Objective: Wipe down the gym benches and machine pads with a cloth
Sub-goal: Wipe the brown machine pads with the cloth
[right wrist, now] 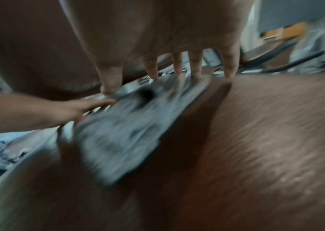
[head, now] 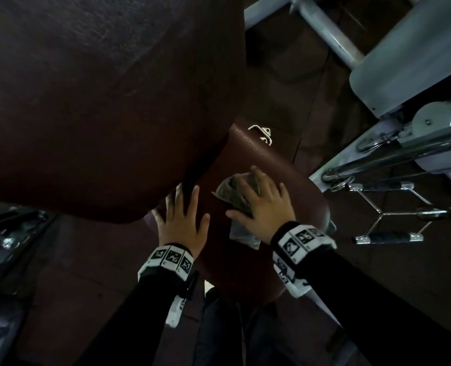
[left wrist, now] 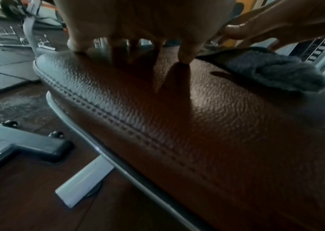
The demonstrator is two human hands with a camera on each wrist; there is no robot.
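Note:
A brown textured seat pad (head: 280,165) (left wrist: 216,132) (right wrist: 256,140) lies below me, under a large brown back pad (head: 87,101). A grey cloth (head: 235,191) (left wrist: 272,73) (right wrist: 122,137) lies flat on the seat. My right hand (head: 264,204) (right wrist: 167,46) presses on the cloth with spread, straight fingers. My left hand (head: 182,217) (left wrist: 137,23) rests with straight fingers on the seat's left edge, beside the cloth, its fingertips (left wrist: 185,57) touching the leather. The right wrist view is blurred.
Grey machine frame tubes (head: 332,35) and a chrome cable handle with black grips (head: 388,237) stand to the right. A white seat support (left wrist: 84,179) and a black floor foot (left wrist: 28,145) sit on the brown floor at the left.

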